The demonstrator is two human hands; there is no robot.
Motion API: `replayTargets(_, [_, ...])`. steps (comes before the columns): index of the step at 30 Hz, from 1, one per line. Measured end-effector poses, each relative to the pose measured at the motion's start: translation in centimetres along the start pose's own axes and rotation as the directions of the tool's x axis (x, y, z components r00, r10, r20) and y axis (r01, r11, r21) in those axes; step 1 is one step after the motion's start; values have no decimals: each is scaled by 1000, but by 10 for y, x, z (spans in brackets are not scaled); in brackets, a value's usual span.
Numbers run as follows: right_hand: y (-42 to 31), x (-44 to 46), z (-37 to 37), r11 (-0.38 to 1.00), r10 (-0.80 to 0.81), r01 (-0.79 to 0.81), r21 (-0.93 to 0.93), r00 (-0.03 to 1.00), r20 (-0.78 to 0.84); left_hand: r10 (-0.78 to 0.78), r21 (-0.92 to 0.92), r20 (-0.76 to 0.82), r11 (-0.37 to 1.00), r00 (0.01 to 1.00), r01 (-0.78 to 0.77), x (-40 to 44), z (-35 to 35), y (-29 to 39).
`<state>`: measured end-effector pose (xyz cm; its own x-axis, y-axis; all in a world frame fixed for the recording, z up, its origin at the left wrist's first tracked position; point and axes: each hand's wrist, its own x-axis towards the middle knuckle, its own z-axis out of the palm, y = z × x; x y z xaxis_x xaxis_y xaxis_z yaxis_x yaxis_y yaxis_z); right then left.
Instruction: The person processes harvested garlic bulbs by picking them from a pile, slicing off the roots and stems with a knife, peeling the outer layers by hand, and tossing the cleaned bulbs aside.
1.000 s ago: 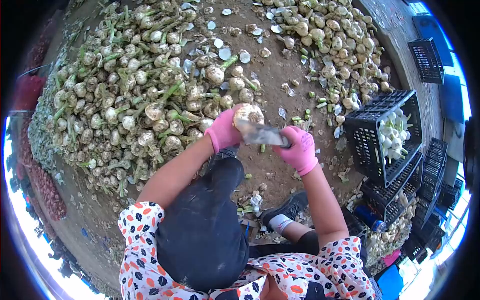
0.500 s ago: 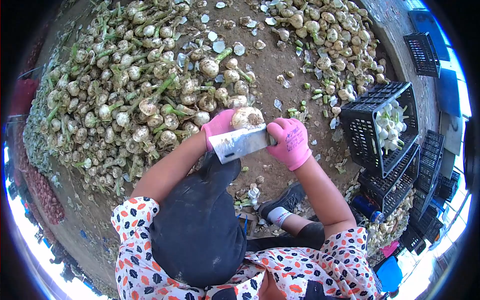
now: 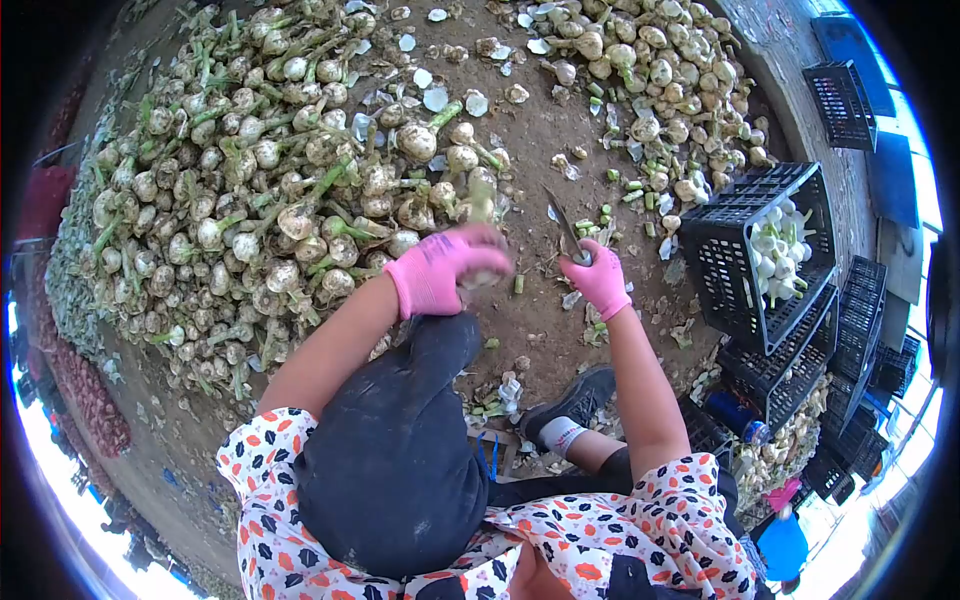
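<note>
My left hand (image 3: 447,270), in a pink glove, is wrapped round a garlic bulb (image 3: 482,278) whose thick stem points up, slightly blurred by motion. In my right hand (image 3: 597,278), also gloved in pink, is the handle of a knife (image 3: 567,226); its blade is seen nearly edge-on, pointing up and to the left, apart from the bulb. A large heap of garlic with stems (image 3: 240,200) lies left of and beyond my left hand. Cut green stem pieces (image 3: 605,215) are scattered on the ground just past the knife.
Another garlic pile (image 3: 670,80) lies at the upper right. A black crate (image 3: 725,270) on its side holds white bulbs (image 3: 778,250); more black crates (image 3: 860,310) stand behind it. A blue can (image 3: 735,412) sits below. My shoe (image 3: 575,400) rests near the bottom middle.
The knife has moved away from the bulb to the right and turned from broadside to edge-on. My left hand has tilted the bulb, so its stem now points up.
</note>
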<state>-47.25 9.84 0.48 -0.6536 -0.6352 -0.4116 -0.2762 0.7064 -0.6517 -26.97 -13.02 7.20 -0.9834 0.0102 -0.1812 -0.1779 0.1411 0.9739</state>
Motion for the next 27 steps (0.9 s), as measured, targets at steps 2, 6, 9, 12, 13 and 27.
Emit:
replayTargets(2, [-35,-4,-9,999,0,-9,44,981,194,169,479,134,852,976,-213,1,-2,-2])
replayTargets(6, [-91,-20,-6,821,-571,571,22,821,18,92,520,230,830,969,-202,-7,0,26])
replayTargets(9, [-26,-11,33,957,-169,174,-234,985,41,121,195,291,964,949,-182,-19,6,15])
replayTargets(12, [18,-29,41,988,129,-139,-70,983,-130,-209,395,322,916,923,70,-28,8,-27])
replayTargets(13, [25,-30,46,990,120,-128,-66,986,-115,40,400,34,915,999,-50,-9,-2,-19])
replayTargets(27, [0,-60,60,782,324,-356,513,933,154,-482,832,-215,365,850,418,86,-121,-68])
